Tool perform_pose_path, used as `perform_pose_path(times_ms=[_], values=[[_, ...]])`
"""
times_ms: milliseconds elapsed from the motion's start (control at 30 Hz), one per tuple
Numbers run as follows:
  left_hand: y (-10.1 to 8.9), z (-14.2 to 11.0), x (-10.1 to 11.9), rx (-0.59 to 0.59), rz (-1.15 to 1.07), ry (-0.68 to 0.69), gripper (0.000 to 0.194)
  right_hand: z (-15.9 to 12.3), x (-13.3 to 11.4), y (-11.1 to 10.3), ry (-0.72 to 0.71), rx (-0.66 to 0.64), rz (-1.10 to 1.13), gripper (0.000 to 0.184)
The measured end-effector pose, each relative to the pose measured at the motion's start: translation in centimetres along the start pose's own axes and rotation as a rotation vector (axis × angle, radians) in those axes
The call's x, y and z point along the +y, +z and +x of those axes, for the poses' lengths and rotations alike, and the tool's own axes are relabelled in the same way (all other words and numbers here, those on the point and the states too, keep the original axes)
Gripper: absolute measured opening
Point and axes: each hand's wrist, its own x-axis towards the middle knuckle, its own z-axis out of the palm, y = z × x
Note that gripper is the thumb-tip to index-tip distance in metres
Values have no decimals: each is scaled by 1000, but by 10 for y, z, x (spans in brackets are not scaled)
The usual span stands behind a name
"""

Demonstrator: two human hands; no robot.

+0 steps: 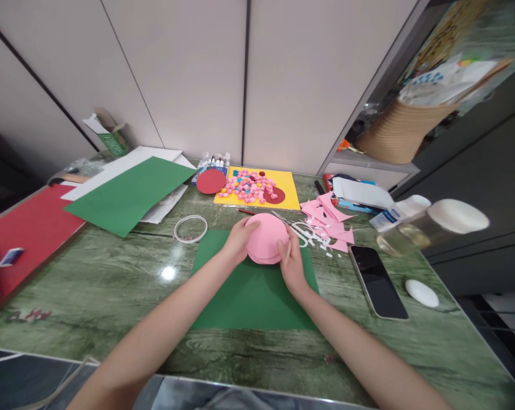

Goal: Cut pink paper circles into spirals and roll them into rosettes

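A stack of pink paper circles [266, 238] is held just above a dark green sheet of paper [252, 293] on the green marble table. My left hand [237, 242] grips the stack's left edge with curled fingers. Gripping the right edge is my right hand [290, 265], thumb on top. Scissors [297, 229] with white handles lie just right of the circles, among pink paper scraps [329, 219].
A yellow sheet [288, 185] with small pink paper bits and red circles lies behind. Green, white and red sheets [127, 191] spread at left, beside a tape ring [190, 228]. A phone [377, 281], a white oval object [421, 292], a jar [432, 225] and a basket [400, 134] stand at right.
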Motion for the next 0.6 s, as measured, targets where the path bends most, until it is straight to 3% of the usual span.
perform_pose_path(times_ms=[133,333,600], values=[[-2,-9,2,23,-29,2,30,-1,-1,-1,63,-19,121,44],[-17,-6,-1,68,-142,-115,42,-5,-11,1,224,-114,417,46],[-16,-15,-7,-113,-237,-208,35,-6,-17,-2,51,-86,221,44]])
